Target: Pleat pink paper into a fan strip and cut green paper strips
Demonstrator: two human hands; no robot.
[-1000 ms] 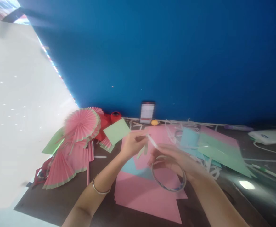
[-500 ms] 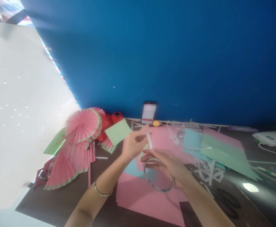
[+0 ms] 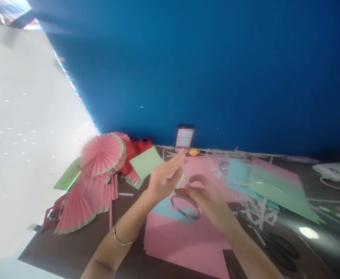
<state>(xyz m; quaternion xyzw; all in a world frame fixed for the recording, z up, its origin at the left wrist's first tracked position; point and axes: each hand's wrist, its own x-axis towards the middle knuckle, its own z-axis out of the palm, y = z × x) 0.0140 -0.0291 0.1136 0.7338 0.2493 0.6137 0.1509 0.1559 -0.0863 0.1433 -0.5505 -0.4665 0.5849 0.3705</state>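
Note:
My right hand [image 3: 209, 201] is curled around a thin roll of tape [image 3: 185, 206] held above a stack of pink paper sheets [image 3: 184, 244]. My left hand [image 3: 165, 178] is just left of it, fingers partly stretched toward the roll, touching the pale tape end near the right fingertips. A metal bangle [image 3: 123, 238] sits on my left wrist. Both hands are slightly blurred.
Folded pink paper fans [image 3: 101, 153] lie at the left, with a green sheet [image 3: 145, 162] and a red spool [image 3: 144, 143]. Green and blue sheets [image 3: 274, 186] and white paper strips [image 3: 254, 211] are at right. A phone [image 3: 184, 138] leans on the blue wall. A white device [image 3: 334, 170] sits far right.
The right hand has brought the tape roll left and up toward the left hand. The left hand's fingers have loosened from a pinch on the tape strip.

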